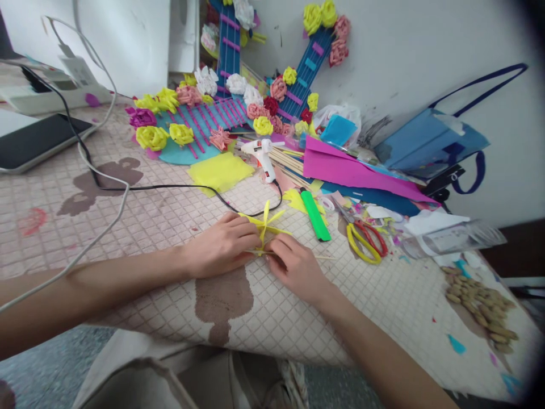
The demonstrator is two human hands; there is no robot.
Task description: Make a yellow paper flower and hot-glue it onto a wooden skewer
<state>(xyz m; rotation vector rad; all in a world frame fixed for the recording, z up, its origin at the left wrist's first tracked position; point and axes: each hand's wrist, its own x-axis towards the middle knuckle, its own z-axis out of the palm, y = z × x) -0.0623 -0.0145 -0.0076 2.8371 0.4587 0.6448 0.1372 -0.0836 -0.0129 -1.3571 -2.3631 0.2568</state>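
Note:
My left hand (pixel 227 243) has its fingers closed at the base of a yellow crepe-paper flower (pixel 265 221), whose narrow petals spread upward and sideways. Opposite it, my right hand (pixel 298 266) is closed with thumb and fingertips together around a thin wooden stick (pixel 324 258). One end of the stick pokes out past my right hand, and part of it runs between both hands beneath the petals. The fingertips nearly meet, so the exact contact there is partly hidden. Behind the hands lies a white glue gun (pixel 260 157) with a black cord.
A green utility knife (pixel 315 215) and scissors (pixel 366 241) with yellow and red handles lie to the right. Yellow crepe paper (pixel 220 172), a magenta sheet (pixel 353 169) and flower-decorated blue guitar shapes (pixel 187 128) are behind. A white cable (pixel 114 213) crosses the left side; peanuts (pixel 481 304) lie far right.

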